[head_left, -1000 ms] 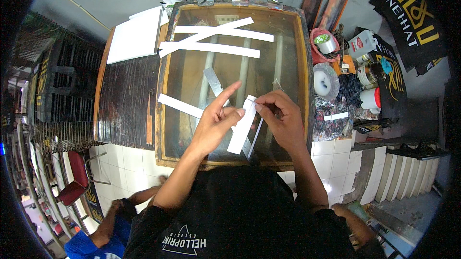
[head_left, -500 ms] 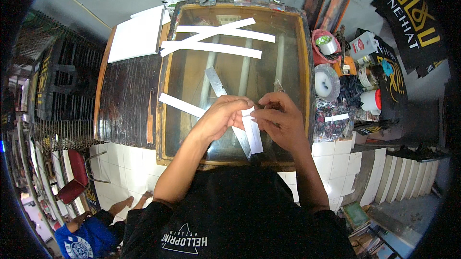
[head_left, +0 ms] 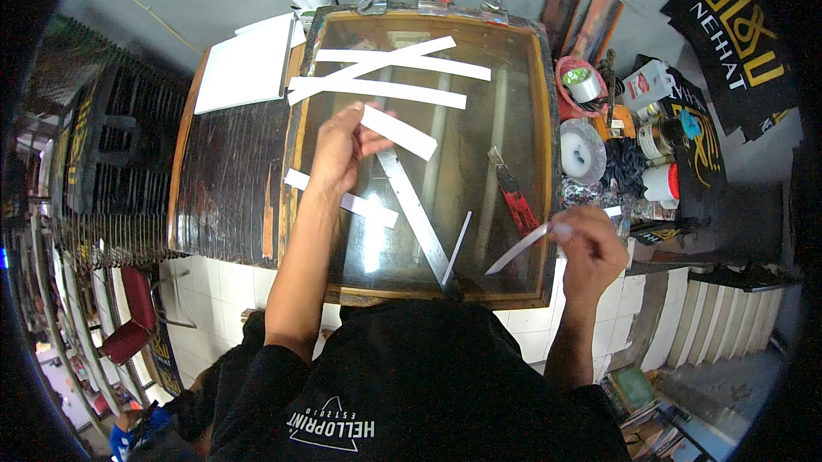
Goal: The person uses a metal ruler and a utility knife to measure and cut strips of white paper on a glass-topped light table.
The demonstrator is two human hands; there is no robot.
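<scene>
Above the glass top, my left hand (head_left: pixel 342 152) pinches a short white paper strip (head_left: pixel 399 132) by one end. My right hand (head_left: pixel 591 246), out past the right edge of the glass, holds a thin curved paper strip (head_left: pixel 517 250) at its tip. Between the hands a steel ruler (head_left: pixel 411 214) lies slantwise on the glass. A red-handled cutter knife (head_left: pixel 515 202) rests to its right. One narrow paper sliver (head_left: pixel 458 246) sits by the ruler's near end. Another white strip (head_left: pixel 341 199) is partly behind my left forearm.
Long white strips (head_left: pixel 428 95) cross at the far side of the wood-framed glass table (head_left: pixel 543 119). Three metal clamps (head_left: pixel 435 1) line its back edge. White sheets (head_left: pixel 244 64) are stacked at left. Tubs, tape and bottles crowd the right, near a round white container (head_left: pixel 582 155).
My hands have parted: the left went up and left with a strip, the right went right with a thin strip. A narrow sliver now shows by the ruler. The person in blue has mostly left view.
</scene>
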